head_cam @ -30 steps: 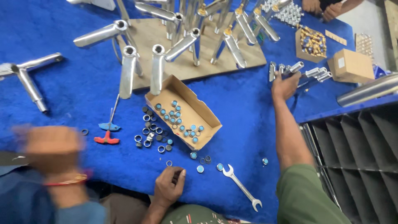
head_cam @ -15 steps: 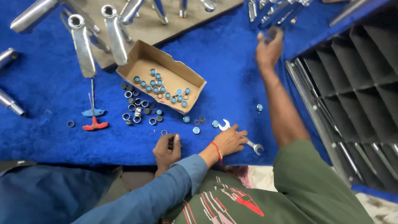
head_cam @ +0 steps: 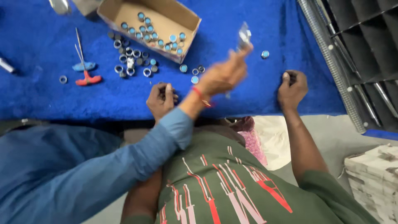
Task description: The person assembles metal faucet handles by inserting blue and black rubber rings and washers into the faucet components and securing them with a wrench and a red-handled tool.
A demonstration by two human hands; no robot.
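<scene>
My left hand (head_cam: 222, 76), in a blue sleeve with a red wrist band, is raised above the blue cloth (head_cam: 37, 95) and grips a silver wrench (head_cam: 243, 36), blurred by motion. My right hand is out of view. Below me sits a co-worker in a green shirt (head_cam: 232, 182). That person's left hand (head_cam: 161, 97) is closed on small parts at the cloth's near edge. The right hand (head_cam: 292, 86) is curled near the edge too. An open cardboard box (head_cam: 166, 16) holds several blue-centred rings.
Loose metal rings (head_cam: 130, 62) lie beside the box. A red-handled T tool (head_cam: 86, 76) and a blue-handled one (head_cam: 83, 65) lie at the left. Single rings (head_cam: 265, 54) dot the cloth. A dark divided rack (head_cam: 365, 37) stands right, stacked white packs (head_cam: 373, 178) lower right.
My left hand has lifted the wrench off the cloth and swung it upward. The co-worker's right arm came back from the far side to the near edge. The view moved closer.
</scene>
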